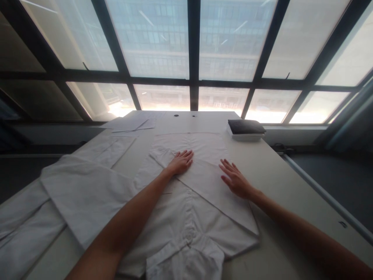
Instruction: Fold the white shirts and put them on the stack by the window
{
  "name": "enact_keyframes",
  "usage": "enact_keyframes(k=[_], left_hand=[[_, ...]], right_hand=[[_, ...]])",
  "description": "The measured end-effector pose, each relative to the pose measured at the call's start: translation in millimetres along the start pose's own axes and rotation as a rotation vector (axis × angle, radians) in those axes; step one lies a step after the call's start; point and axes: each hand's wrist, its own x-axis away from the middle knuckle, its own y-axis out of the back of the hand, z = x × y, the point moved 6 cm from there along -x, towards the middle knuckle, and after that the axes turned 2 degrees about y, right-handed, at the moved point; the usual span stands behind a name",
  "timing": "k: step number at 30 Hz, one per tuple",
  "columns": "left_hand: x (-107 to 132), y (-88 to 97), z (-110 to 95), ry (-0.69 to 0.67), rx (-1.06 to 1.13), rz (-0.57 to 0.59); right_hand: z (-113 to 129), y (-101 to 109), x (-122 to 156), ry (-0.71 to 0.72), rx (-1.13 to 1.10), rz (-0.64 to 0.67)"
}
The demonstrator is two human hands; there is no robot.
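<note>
A white shirt [175, 210] lies on the table with its collar [186, 256] toward me and a crinkled seam running up its middle. Its right part is folded inward, making a long diagonal layer [210, 186]. My left hand [181, 161] rests flat on the cloth near the centre, fingers stretched out and holding nothing. At the shirt's right edge is my right hand [234, 181], its fingers spread; whether it presses on the cloth I cannot tell. On the left, white cloth [87, 190] spreads out from beside the shirt, partly hidden by my left forearm.
The white table [279, 194] reaches toward large windows [223, 39] with dark frames. Paper sheets [131, 123] lie at its far left. A stack with a black top [246, 126] and white layers beneath stands at the far right. More white cloth [26, 229] covers the near left.
</note>
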Motion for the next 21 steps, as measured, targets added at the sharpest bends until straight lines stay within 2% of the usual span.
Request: enact_keyframes(k=[2, 5, 13, 17, 21], left_hand=[[0, 0.0, 0, 0.002, -0.005, 0.004], [-1, -0.4, 1, 0.007, -0.009, 0.001], [-2, -1.2, 1, 0.008, 0.005, 0.002], [-1, -0.4, 0, 0.008, 0.018, -0.009], [1, 3.8, -1, 0.018, 0.003, -0.007]], right_hand=[[29, -7, 12, 0.143, -0.030, 0.134], [54, -9, 37, 0.230, -0.051, 0.234], [74, 8, 87, 0.258, -0.102, 0.367], [78, 9, 90, 0.227, -0.101, 0.372], [78, 9, 58, 0.166, -0.060, 0.279]])
